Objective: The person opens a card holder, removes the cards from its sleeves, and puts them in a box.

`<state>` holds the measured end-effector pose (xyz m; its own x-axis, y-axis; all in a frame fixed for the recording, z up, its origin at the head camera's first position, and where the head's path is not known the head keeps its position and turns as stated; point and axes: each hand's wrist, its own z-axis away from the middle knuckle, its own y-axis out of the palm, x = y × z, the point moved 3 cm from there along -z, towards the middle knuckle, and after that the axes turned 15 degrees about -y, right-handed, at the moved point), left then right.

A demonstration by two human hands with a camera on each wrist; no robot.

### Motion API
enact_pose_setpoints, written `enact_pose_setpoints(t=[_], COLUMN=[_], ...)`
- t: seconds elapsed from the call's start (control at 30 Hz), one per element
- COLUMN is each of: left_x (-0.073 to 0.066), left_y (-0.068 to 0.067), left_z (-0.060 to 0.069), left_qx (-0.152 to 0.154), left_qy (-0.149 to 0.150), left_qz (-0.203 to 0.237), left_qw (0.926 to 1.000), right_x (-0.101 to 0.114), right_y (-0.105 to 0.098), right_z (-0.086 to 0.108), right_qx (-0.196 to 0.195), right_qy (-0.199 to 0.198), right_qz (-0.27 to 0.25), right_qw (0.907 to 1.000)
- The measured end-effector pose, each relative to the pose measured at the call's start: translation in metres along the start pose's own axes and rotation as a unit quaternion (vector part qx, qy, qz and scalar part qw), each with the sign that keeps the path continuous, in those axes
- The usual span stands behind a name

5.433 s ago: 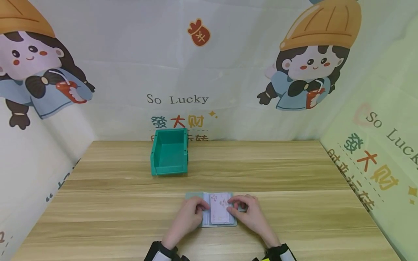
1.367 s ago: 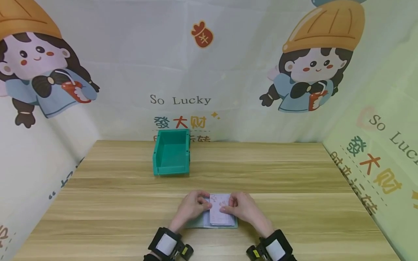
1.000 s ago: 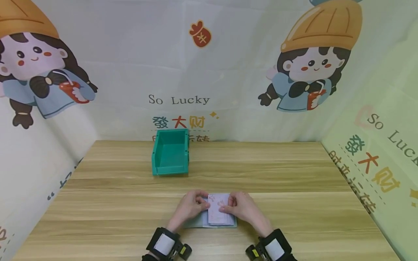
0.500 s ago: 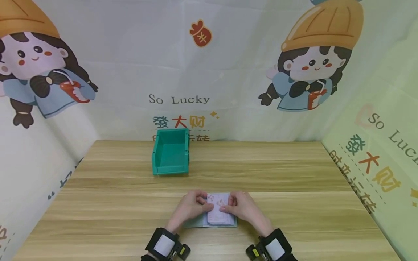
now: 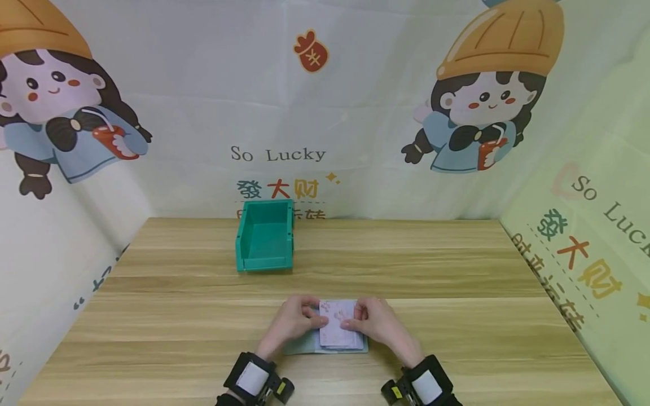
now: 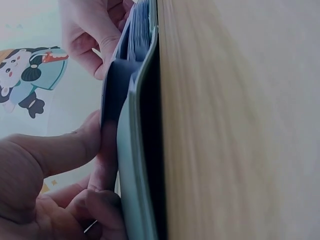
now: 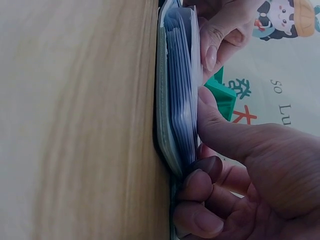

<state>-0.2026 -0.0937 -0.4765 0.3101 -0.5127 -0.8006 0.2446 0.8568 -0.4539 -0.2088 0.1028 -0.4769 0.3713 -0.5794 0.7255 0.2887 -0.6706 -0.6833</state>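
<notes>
A card holder with a pale green cover (image 5: 303, 344) lies open on the table. On its right side rests a stack of clear sleeves (image 7: 181, 95), seen edge-on in the right wrist view. The uppermost sleeve shows a pinkish patterned card (image 5: 336, 339). My left hand (image 5: 294, 320) pinches that sleeve's left edge, thumb above and index finger beneath, and the edge stands raised off the cover in the left wrist view. At the opposite edge my right hand (image 5: 381, 326) pinches the sleeves, its thumb on the card and its fingers curled at the side.
A green plastic bin (image 5: 266, 239) stands at the back of the wooden table (image 5: 431, 265), left of centre. Behind it hangs a printed cloth (image 5: 365, 135) with cartoon figures, and more cloth encloses both sides. Each wrist wears a black camera mount (image 5: 429, 383).
Since the oldest frame, both hands have closed in on the top sleeve. Over the last second its left edge has shifted slightly left with my left hand. My right hand stays nearly still.
</notes>
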Motion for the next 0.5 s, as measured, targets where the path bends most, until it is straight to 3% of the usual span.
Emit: enact_pose_setpoints(t=[0.33,0.5], left_x=[-0.001,0.002], left_y=[-0.011,-0.018], left_z=[0.005,0.007], left_qx=[0.001,0.035], left_qy=[-0.021,-0.022], left_qz=[0.021,0.047], left_qw=[0.9996,0.9981], right_x=[0.003,0.003], right_y=[0.000,0.001], right_z=[0.001,0.001], right_qx=[-0.006,-0.002], right_qy=[-0.005,0.002], right_qz=[-0.003,-0.007], right_qw=[1.0000,1.0000])
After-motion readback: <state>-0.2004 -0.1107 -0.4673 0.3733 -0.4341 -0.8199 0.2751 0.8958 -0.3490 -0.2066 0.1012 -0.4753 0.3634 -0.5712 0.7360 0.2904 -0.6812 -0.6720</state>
